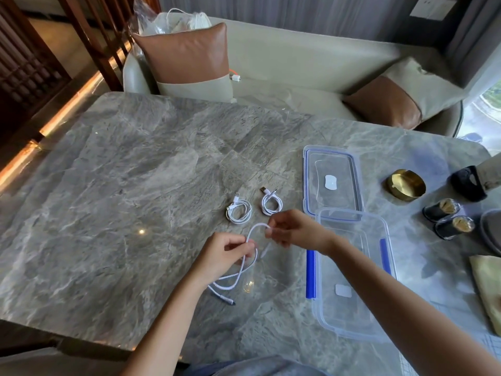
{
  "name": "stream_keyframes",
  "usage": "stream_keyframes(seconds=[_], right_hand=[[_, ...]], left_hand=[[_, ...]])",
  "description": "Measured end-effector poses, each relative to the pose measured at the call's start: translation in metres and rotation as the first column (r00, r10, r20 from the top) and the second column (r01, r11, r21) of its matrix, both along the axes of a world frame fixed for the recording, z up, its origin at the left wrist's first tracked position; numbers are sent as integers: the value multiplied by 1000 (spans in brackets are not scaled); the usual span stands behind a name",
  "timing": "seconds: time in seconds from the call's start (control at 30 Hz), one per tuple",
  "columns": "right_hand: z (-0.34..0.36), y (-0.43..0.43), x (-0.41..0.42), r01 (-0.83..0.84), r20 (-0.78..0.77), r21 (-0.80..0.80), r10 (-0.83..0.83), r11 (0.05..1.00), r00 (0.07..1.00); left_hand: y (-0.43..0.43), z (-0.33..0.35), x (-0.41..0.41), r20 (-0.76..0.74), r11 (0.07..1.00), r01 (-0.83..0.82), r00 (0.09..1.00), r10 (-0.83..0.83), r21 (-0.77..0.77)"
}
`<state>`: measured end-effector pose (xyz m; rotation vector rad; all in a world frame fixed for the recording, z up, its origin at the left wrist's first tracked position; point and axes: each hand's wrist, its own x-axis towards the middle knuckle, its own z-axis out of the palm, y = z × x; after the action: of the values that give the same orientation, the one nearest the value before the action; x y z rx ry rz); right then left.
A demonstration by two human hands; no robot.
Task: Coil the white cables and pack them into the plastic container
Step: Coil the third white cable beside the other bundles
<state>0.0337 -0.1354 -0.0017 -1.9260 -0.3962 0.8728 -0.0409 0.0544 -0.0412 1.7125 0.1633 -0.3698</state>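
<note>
A loose white cable (250, 263) hangs between my hands above the grey marble table (122, 185). My left hand (225, 253) pinches it near the middle, and my right hand (292, 230) pinches the top of an arch of cable. The cable's tail trails down to the table, with its plug (229, 301) lying there. Two coiled white cables (239, 211) (271, 203) lie just beyond my hands. The clear plastic container (352, 272) with blue clips stands open at my right, under my right forearm. Its lid (332, 183) lies behind it.
A brass ashtray (405, 184) and two dark glass holders (447, 218) stand at the right, with a black object (467, 183) beyond them. A folded cloth (488, 289) lies at the right edge. A sofa with cushions (187, 61) runs behind the table.
</note>
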Motion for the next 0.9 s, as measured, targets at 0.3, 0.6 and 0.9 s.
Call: stream_keyframes(seconds=[0.3, 0.6, 0.9], right_hand=[[-13, 10, -16, 374, -523, 414, -119, 830, 844], [-16, 38, -37, 542, -418, 383, -383, 748, 824], [-4, 52, -43, 606, -274, 372, -540, 703, 796]], left_hand=[[-19, 1, -10, -52, 894, -378, 925, 377, -241], [-42, 12, -12, -185, 636, -577, 797, 574, -512], [-43, 18, -4, -276, 591, -605, 785, 554, -534]])
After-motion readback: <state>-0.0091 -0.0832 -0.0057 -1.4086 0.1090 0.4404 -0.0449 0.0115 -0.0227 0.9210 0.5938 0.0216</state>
